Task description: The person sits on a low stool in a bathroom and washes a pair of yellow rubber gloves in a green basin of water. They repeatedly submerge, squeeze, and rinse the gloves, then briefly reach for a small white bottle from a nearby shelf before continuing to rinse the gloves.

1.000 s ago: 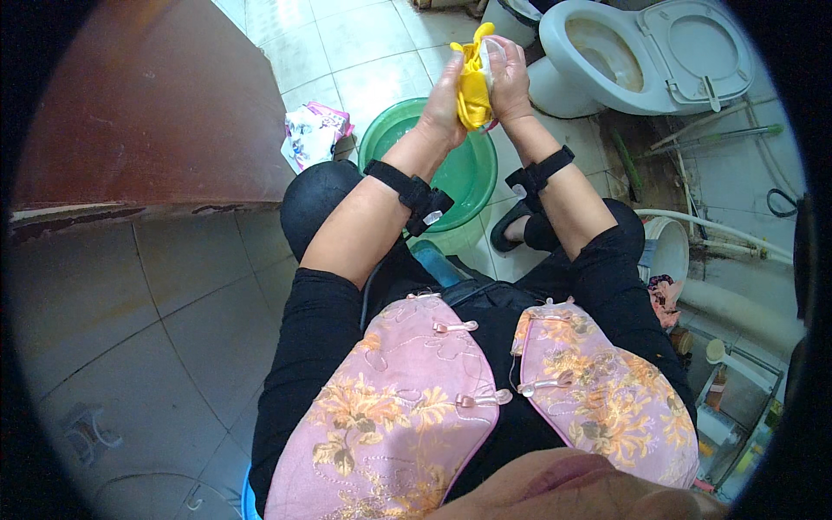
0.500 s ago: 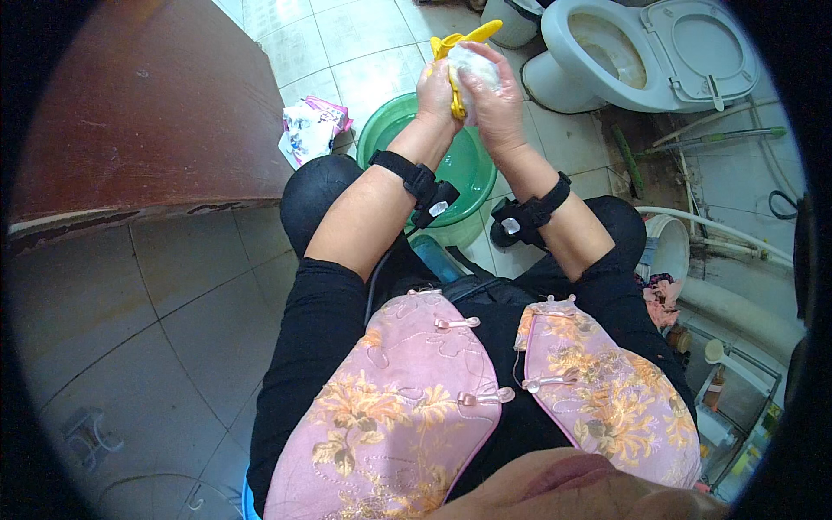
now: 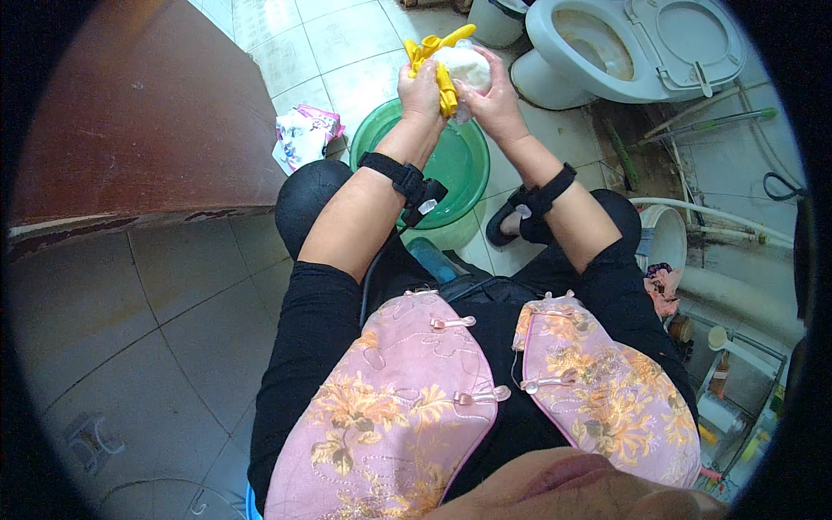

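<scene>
My left hand is closed around a bunched yellow rubber glove, with one finger-like end sticking out past the far side. Against the glove sits a rounded white lump, smooth and wet-looking; its kind I cannot make out. Curled around the right side of the lump is my right hand. Both hands are close together over the far part of a green basin on the floor, which appears to hold water. Some of my fingertips are hidden behind the lump and glove.
A brown wooden panel stands at left. A white and pink package lies beside the basin. At far right is a toilet with its lid up, next to a bin. A white bucket and a rack stand right of me.
The glove is bunched lower, with more of it showing beside my left hand. The white lump shows more fully as my right hand has shifted to its side. The whole view has shifted slightly.
</scene>
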Tool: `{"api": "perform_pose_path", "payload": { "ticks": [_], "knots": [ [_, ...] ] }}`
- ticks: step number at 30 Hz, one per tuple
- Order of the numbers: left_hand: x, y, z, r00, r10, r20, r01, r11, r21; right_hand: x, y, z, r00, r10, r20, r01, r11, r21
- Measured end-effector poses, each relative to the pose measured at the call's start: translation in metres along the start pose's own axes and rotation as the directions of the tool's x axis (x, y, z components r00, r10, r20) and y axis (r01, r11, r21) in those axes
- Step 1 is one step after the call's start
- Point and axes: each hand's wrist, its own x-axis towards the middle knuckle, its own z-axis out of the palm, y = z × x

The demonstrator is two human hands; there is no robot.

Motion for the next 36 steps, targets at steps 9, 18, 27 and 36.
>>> {"api": "perform_pose_path", "payload": {
  "ticks": [9,18,27,36],
  "knots": [
    [0.006,0.012,-0.001,0.984,-0.073,0.162,0.084,0.995,-0.061,0.012,-0.002,-0.072,0.823,0.525,0.215,-0.538,0.602,0.59],
    [0.02,-0.003,-0.015,0.981,-0.081,0.176,0.083,0.996,-0.007,0.014,-0.014,-0.173,0.882,0.461,0.095,-0.396,0.617,0.68],
    [0.057,-0.031,-0.043,0.921,-0.181,0.345,0.195,0.981,-0.006,-0.042,-0.029,-0.357,0.83,0.483,-0.278,-0.052,0.565,0.823],
    [0.029,-0.046,-0.041,0.949,-0.219,0.227,0.133,0.93,0.343,-0.276,-0.014,-0.578,0.32,0.405,-0.856,0.301,0.814,0.497]
  ]
}}
